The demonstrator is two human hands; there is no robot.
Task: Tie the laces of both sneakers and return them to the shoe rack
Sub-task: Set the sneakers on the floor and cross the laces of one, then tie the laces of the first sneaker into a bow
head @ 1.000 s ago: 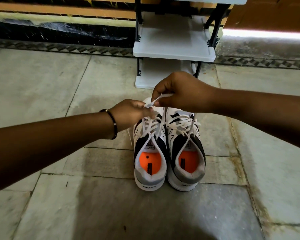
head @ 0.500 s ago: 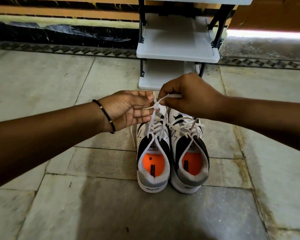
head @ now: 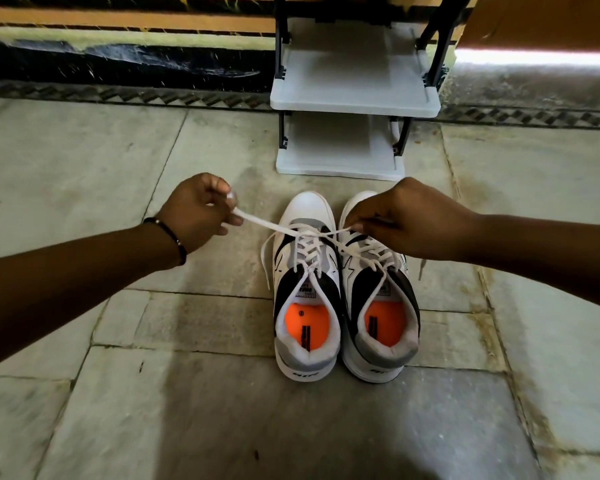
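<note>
The left hand (head: 198,211) is closed, pinching one end of the flat white cotton lace (head: 260,221) out to the side, clear of the shoes; the right hand (head: 402,220) is closed on the other end over the toes. Such lace is probably soft, light and slippery, best gripped near the knot. Two white, black and grey sneakers (head: 307,306) stand touching on the stone floor (head: 118,410), near one white plastic shoe rack (head: 355,84).

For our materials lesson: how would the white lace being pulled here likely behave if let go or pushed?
The lace is probably floppy: it runs straight only where the left hand and right hand pull it. A loose end droops beside the left sneaker. Pushed, it would likely buckle.
</note>
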